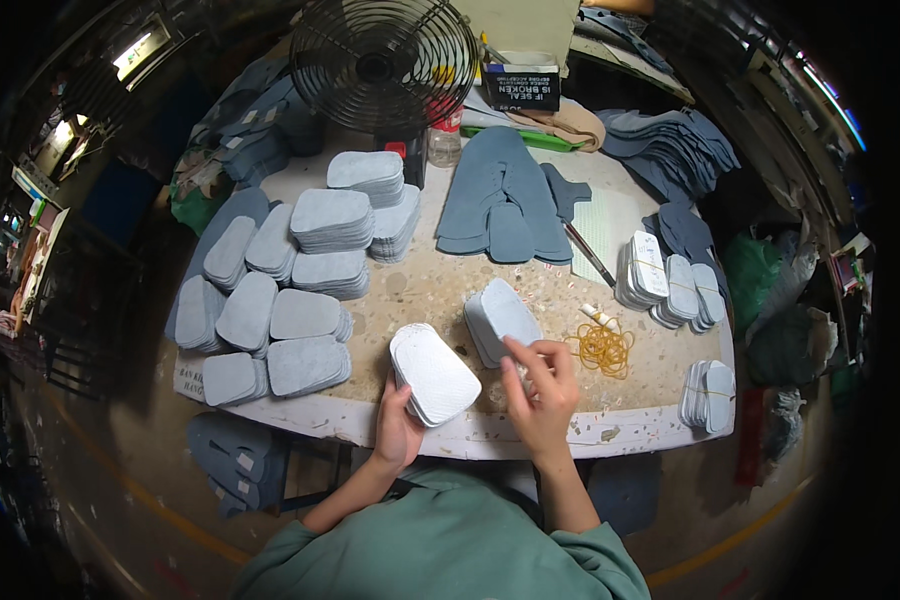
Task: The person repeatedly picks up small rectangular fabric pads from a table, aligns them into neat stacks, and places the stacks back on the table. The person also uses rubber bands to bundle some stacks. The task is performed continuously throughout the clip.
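Observation:
My left hand (398, 432) grips a stack of rounded, tongue-shaped cut pieces (438, 374) by its left side, over the table's front edge. The top piece shows a white, textured face. My right hand (544, 408) is raised to the right of it, fingers bent and apart, with nothing visible between them. Its fingertips overlap the edge of a second stack of light blue-grey pieces (507, 308) on the table; whether they touch it I cannot tell. Right of that hand lies a heap of yellow rubber bands (604, 350) beside a small white tube (598, 316).
Several stacks of blue-grey pieces (310, 366) cover the table's left side. Banded stacks (642, 270) stand at the right. Larger blue cut pieces (460, 215) lie at the back, near a pen (590, 254), a bottle (444, 146) and a black fan (375, 66).

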`<state>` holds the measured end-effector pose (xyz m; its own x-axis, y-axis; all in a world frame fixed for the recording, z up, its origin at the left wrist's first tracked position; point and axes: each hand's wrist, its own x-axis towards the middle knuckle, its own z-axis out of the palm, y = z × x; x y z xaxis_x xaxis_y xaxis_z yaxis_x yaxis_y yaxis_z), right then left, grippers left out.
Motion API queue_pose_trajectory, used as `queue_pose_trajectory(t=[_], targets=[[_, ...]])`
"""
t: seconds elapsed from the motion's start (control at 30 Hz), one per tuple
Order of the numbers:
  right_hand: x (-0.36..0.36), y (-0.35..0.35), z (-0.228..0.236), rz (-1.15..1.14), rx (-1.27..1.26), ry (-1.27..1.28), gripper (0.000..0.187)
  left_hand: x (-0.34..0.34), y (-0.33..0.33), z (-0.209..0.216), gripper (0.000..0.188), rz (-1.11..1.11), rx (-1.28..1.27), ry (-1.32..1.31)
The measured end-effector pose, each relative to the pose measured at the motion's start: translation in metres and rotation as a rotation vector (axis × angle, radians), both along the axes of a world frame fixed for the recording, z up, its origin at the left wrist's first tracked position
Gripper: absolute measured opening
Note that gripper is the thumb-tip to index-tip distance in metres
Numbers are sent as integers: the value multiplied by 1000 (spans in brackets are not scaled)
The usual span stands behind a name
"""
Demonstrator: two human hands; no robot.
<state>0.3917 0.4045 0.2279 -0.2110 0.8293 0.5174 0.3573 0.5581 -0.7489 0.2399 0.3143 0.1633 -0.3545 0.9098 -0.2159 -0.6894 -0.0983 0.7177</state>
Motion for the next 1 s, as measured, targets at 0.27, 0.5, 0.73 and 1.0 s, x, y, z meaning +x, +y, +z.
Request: queue_pose_trajectory(t=[0.27,0.5,0.73,1.0], targets=[[-4,-16,-1,169,-272,106,28,0,2,4,58,-53,-18,92],[1,1,1,-99,73,-27,29,0,1,7,59,-3,-17,-102],[-5,-11,-2,165,-326,60,27,2,3,6,62,-43,10,110],[4,7,-4,-119,177,-41,30,2,3,7,60,-24,-3,85]])
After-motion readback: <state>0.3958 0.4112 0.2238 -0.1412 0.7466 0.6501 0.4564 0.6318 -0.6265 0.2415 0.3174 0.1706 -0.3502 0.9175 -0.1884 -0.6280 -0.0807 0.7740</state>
